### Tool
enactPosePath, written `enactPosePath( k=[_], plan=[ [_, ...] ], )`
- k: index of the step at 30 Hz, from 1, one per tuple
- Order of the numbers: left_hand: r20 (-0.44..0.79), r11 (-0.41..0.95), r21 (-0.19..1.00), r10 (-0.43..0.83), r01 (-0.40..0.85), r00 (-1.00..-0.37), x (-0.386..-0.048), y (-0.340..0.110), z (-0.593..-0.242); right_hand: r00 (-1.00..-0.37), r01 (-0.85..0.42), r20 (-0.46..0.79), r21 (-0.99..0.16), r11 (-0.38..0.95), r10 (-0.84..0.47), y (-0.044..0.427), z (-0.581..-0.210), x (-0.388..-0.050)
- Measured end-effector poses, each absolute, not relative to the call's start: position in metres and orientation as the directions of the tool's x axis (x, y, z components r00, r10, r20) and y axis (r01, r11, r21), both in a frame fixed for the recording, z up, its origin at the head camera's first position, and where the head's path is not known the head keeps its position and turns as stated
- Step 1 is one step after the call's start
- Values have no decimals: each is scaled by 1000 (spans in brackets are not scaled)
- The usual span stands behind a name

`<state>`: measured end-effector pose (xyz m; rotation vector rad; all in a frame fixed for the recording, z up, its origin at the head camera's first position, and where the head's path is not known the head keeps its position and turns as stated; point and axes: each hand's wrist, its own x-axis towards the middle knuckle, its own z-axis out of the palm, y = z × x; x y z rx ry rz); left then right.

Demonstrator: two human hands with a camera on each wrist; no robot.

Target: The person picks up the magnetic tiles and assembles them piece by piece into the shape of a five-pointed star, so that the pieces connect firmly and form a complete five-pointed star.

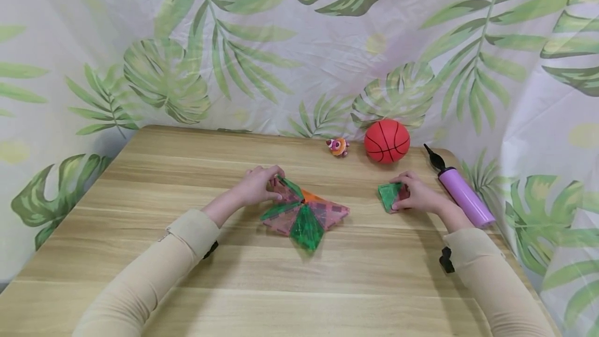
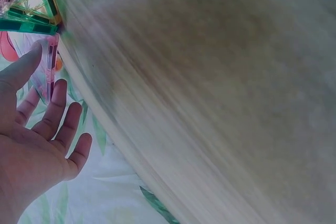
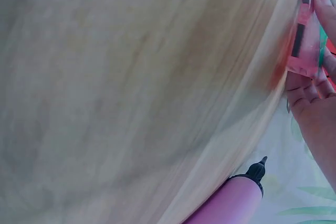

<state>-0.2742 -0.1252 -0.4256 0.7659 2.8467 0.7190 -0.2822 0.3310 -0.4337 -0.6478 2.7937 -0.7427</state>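
Observation:
A cluster of translucent magnetic tiles (image 1: 307, 227), pink, green and orange, stands on the table like an open flower, its tiles meeting at a middle point. From its left side my left hand (image 1: 258, 186) pinches a pink magnetic tile (image 2: 46, 66) between thumb and fingers; the other fingers are loosely spread. Farther right, my right hand (image 1: 418, 195) grips a green magnetic tile (image 1: 388, 196) together with a pink magnetic tile (image 3: 304, 35), whose dark magnets show along the edge in the right wrist view. Both are apart from the cluster. Some fingertips are hidden behind the tiles.
A red toy basketball (image 1: 387, 141) and a small pink and orange toy (image 1: 338, 146) sit at the back of the wooden table (image 1: 299, 295). Along the right edge lies a purple hand pump (image 1: 465, 196) with a black nozzle. Leaf-printed cloth hangs behind.

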Motion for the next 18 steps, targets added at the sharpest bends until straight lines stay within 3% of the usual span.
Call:
enactPosePath(
  k=[18],
  plan=[
    [56, 786, 424, 473, 450, -879, -265, -126, -424, -918, -212, -119, -660, 721, -378, 325, -420, -288]
  ],
)
